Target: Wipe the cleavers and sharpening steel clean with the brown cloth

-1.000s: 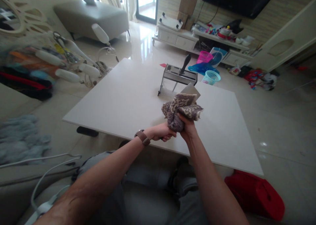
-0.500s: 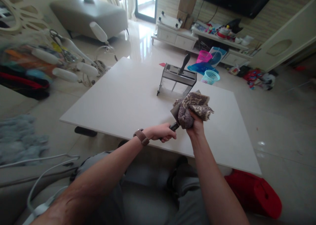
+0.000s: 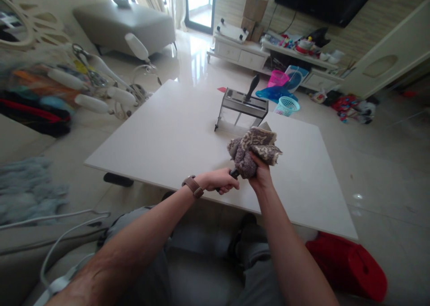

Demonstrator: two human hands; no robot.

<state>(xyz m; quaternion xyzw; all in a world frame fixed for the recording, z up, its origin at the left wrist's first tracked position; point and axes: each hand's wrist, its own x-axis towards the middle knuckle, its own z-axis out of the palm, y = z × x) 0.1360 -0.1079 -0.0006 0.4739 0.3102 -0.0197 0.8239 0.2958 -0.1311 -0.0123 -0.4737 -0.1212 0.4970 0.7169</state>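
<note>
My left hand (image 3: 224, 180) is closed around the black handle (image 3: 234, 173) of a cleaver. Its broad blade is mostly hidden by a brown-and-cream patterned towel (image 3: 257, 144), with a grey corner showing beyond the cloth's far edge. My right hand (image 3: 260, 174) grips the bunched towel from below and presses it against the blade. Both hands are above the near part of the white table (image 3: 161, 131). Farther back on the table stands a knife block (image 3: 243, 101) with clear sides, a grey top and one black knife handle (image 3: 252, 85) sticking up.
Just past the table's far edge are a teal basket (image 3: 287, 105), a pink basket (image 3: 278, 78) and a blue plastic thing (image 3: 272, 93). A red object (image 3: 349, 263) lies by the near right corner. White lamp arms (image 3: 121, 95) reach toward the table's left side.
My right hand and the towel have shifted left along the blade, toward the handle. The near blade corner, bare before, is now covered. My left hand has barely moved.
</note>
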